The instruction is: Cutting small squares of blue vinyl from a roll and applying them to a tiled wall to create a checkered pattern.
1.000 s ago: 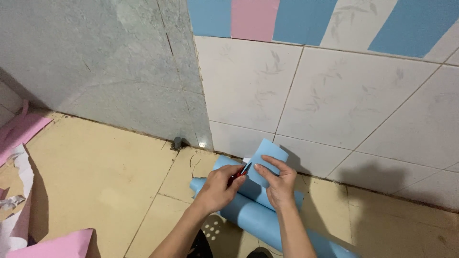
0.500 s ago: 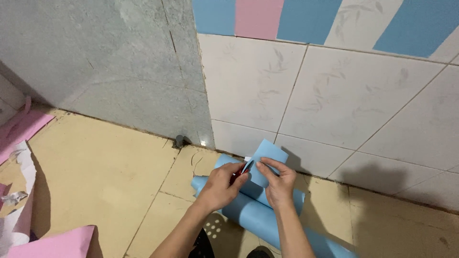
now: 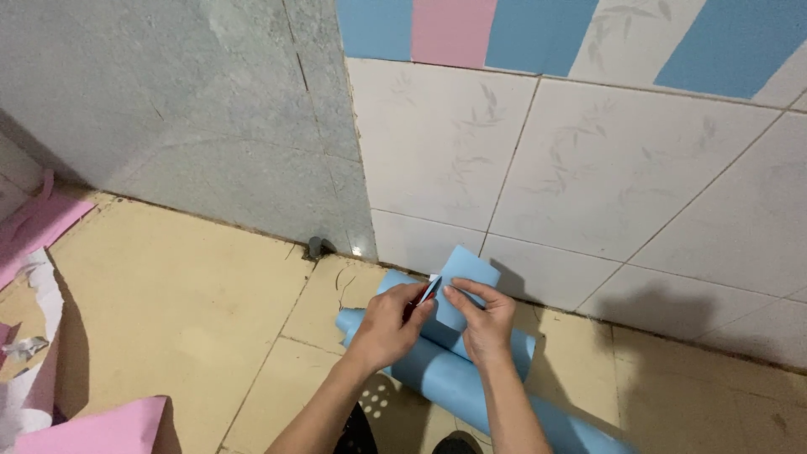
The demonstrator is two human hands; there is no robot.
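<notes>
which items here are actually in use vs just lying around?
In use:
left hand on small red-and-white tool
right hand on blue sheet
blue rolls beneath

Lying about:
pink sheet
pink strips
white backing paper

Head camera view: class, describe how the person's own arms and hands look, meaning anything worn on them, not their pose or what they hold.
Both forearms enter from the bottom edge and are bare: no sleeves show. The left hand and the right hand wear no gloves. No watch, bracelet or ring can be made out on either wrist or on the fingers that show.
</notes>
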